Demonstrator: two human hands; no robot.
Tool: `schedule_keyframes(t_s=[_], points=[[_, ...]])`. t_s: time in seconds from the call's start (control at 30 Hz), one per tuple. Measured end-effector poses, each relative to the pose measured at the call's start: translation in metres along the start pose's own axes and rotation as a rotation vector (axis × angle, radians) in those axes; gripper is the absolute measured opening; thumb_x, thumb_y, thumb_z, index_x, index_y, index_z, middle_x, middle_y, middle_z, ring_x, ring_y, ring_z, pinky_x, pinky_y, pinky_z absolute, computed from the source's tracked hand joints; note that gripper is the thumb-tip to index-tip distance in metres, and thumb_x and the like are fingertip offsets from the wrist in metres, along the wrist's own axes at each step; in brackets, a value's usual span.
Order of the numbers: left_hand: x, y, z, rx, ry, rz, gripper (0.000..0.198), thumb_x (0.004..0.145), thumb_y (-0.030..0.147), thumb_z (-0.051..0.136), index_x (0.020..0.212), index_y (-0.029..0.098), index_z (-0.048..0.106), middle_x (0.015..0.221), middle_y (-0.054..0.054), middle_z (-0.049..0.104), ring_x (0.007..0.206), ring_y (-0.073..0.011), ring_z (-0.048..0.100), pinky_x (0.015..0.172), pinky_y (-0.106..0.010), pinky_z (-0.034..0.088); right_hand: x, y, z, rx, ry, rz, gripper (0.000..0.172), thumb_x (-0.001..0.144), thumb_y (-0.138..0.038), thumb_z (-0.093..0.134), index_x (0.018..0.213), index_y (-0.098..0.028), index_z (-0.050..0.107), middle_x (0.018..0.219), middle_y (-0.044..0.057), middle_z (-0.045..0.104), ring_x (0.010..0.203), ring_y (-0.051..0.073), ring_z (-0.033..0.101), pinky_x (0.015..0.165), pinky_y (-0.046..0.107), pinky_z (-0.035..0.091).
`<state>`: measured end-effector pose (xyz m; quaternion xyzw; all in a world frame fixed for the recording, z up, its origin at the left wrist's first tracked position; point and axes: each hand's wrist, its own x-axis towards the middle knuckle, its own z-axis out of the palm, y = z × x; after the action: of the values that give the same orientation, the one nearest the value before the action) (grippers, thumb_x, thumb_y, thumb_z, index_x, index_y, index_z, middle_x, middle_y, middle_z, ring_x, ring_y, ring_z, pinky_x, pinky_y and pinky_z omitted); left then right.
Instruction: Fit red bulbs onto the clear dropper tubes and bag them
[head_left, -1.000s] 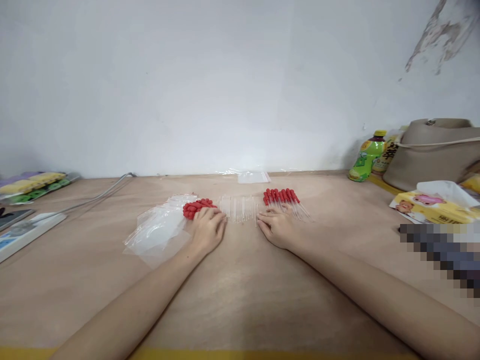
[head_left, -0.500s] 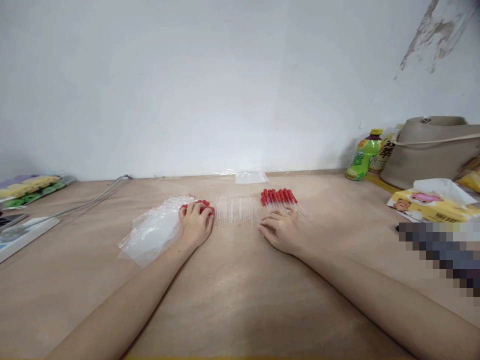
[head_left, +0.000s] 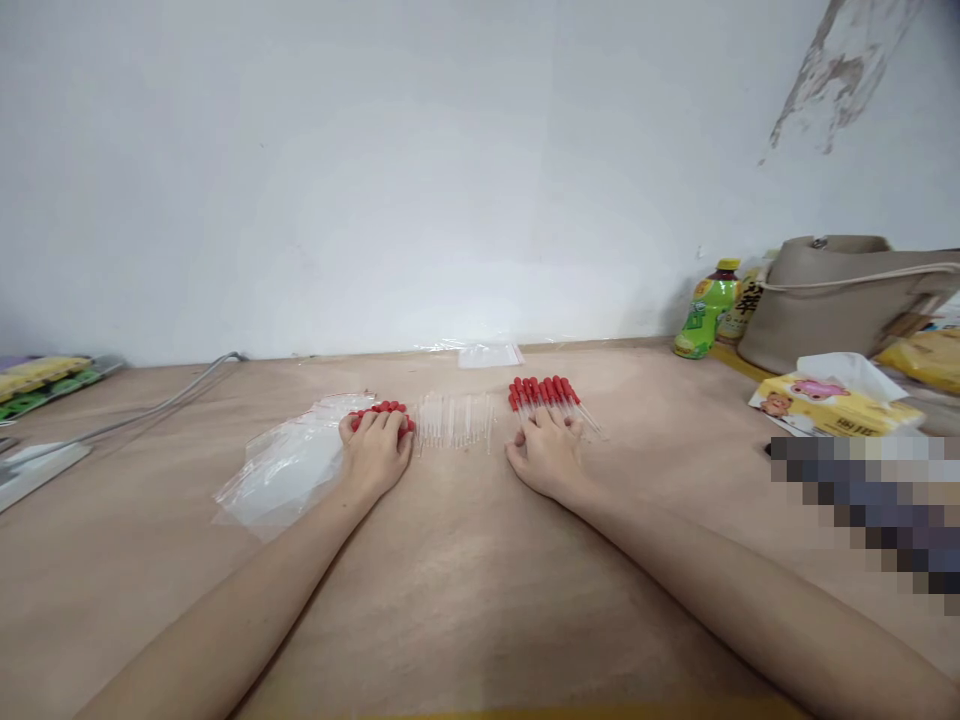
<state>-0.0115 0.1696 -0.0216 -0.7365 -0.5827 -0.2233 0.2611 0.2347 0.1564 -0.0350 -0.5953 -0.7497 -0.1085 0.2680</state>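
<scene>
The left hand (head_left: pixel 377 450) rests over a heap of red caps (head_left: pixel 390 407), fingers bent and slightly apart. The caps are smooth, rounded and rubbery in look; several show beyond the knuckles and beside the fingers. Whether the fingertips pinch a cap cannot be told, as the hand covers them.

The right hand (head_left: pixel 551 452) lies at the near ends of a row of capped tubes (head_left: pixel 541 391), thumb set out to the side, fingers curled over the thin stems. Whether it grips any stem cannot be told. These pieces carry red, bulb-like heads at the far end and slim, see-through stems, and lie side by side in a slightly fanned row.

Between the hands, a row of bare clear tubes (head_left: pixel 454 420) lies flat, narrow and roughly parallel, apart from both hands.

To the left of the caps, thin plastic bags (head_left: pixel 289 465) overlap in a glossy, creased fan, partly behind the left forearm. A further flat bag (head_left: pixel 489 356) lies near the foot of the wall (head_left: pixel 375 180), which is smooth, with a patch of peeling at upper right. The table (head_left: pixel 450 600) has a brown, faintly wrinkled surface. At right stands a green bottle (head_left: pixel 705 315) with a yellow lid, beside a beige handbag (head_left: pixel 817 310).
</scene>
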Motion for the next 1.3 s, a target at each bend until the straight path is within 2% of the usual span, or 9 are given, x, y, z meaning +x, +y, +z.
schedule_keyframes(t_s=[0.13, 0.23, 0.4, 0.5, 0.63, 0.8, 0.9, 1.07, 1.3], points=[[0.000, 0.000, 0.001, -0.023, 0.017, -0.014, 0.010, 0.077, 0.020, 0.044, 0.084, 0.017, 0.051, 0.082, -0.007, 0.063, 0.085, -0.0258, 0.053, 0.085, -0.045, 0.025, -0.001, -0.001, -0.001, -0.053, -0.027, -0.011, 0.019, 0.076, -0.028, 0.045, 0.068, -0.015, 0.057, 0.088, 0.011, 0.053, 0.088, 0.023, 0.041, 0.073, 0.038, 0.023], [0.000, 0.000, 0.003, -0.080, 0.069, -0.019, 0.019, 0.074, 0.017, 0.045, 0.093, 0.015, 0.050, 0.089, -0.009, 0.062, 0.087, -0.0260, 0.054, 0.084, -0.044, 0.028, -0.001, -0.001, 0.000, -0.078, -0.041, -0.009, 0.020, 0.077, -0.027, 0.043, 0.069, -0.015, 0.057, 0.088, 0.012, 0.054, 0.087, 0.024, 0.041, 0.071, 0.038, 0.024], [-0.008, 0.011, -0.005, -0.363, 0.127, 0.055, 0.031, 0.078, 0.016, 0.043, 0.109, 0.014, 0.044, 0.096, -0.010, 0.053, 0.088, -0.0212, 0.053, 0.078, -0.034, 0.041, -0.003, 0.000, 0.004, -0.081, 0.018, 0.007, 0.021, 0.081, -0.025, 0.040, 0.074, -0.014, 0.056, 0.087, 0.012, 0.055, 0.085, 0.025, 0.044, 0.071, 0.038, 0.024], [-0.018, 0.029, -0.016, -0.519, 0.043, 0.171, 0.026, 0.079, 0.015, 0.042, 0.104, 0.017, 0.049, 0.092, -0.007, 0.050, 0.085, -0.0185, 0.051, 0.075, -0.031, 0.043, -0.005, 0.004, 0.005, 0.023, 0.090, 0.017, 0.019, 0.084, -0.025, 0.039, 0.079, -0.014, 0.054, 0.085, 0.010, 0.057, 0.083, 0.023, 0.047, 0.074, 0.039, 0.026], [-0.027, 0.048, -0.026, -0.665, -0.088, 0.214, 0.018, 0.083, 0.018, 0.043, 0.097, 0.018, 0.054, 0.085, -0.005, 0.050, 0.077, -0.0158, 0.051, 0.067, -0.028, 0.044, -0.011, 0.013, 0.006, 0.298, 0.131, -0.021, 0.016, 0.086, -0.022, 0.038, 0.085, -0.014, 0.052, 0.081, 0.006, 0.060, 0.073, 0.018, 0.052, 0.075, 0.037, 0.032], [-0.025, 0.051, -0.027, -0.740, -0.212, 0.191, 0.017, 0.086, 0.027, 0.043, 0.088, 0.017, 0.057, 0.079, -0.003, 0.054, 0.069, -0.0135, 0.051, 0.063, -0.026, 0.042, -0.020, 0.018, 0.004, 0.445, 0.148, -0.352, 0.031, 0.084, -0.010, 0.034, 0.111, -0.017, 0.049, 0.095, 0.008, 0.060, 0.084, 0.018, 0.053, 0.072, 0.031, 0.040], [-0.024, 0.050, -0.028, -0.756, -0.238, 0.191, 0.019, 0.087, 0.029, 0.042, 0.087, 0.017, 0.056, 0.079, -0.003, 0.056, 0.071, -0.0140, 0.053, 0.066, -0.027, 0.042, -0.024, 0.016, -0.002, 0.408, 0.136, -0.400, 0.031, 0.083, -0.007, 0.034, 0.104, -0.018, 0.054, 0.092, 0.008, 0.060, 0.083, 0.018, 0.052, 0.072, 0.031, 0.041], [-0.023, 0.052, -0.026, -0.756, -0.233, 0.197, 0.014, 0.085, 0.028, 0.045, 0.089, 0.018, 0.055, 0.080, -0.002, 0.060, 0.073, -0.0149, 0.055, 0.067, -0.027, 0.042, -0.025, 0.012, -0.015, 0.432, 0.120, -0.411, 0.017, 0.084, -0.014, 0.040, 0.092, -0.017, 0.055, 0.081, 0.005, 0.060, 0.072, 0.016, 0.051, 0.069, 0.031, 0.039], [-0.022, 0.055, -0.022, -0.740, -0.187, 0.210, 0.013, 0.084, 0.028, 0.048, 0.091, 0.019, 0.055, 0.079, 0.000, 0.063, 0.071, -0.0139, 0.057, 0.065, -0.025, 0.044, -0.024, 0.013, -0.010, 0.511, 0.094, -0.454, 0.011, 0.086, -0.022, 0.043, 0.086, -0.018, 0.053, 0.077, 0.002, 0.060, 0.069, 0.013, 0.050, 0.068, 0.029, 0.035]])
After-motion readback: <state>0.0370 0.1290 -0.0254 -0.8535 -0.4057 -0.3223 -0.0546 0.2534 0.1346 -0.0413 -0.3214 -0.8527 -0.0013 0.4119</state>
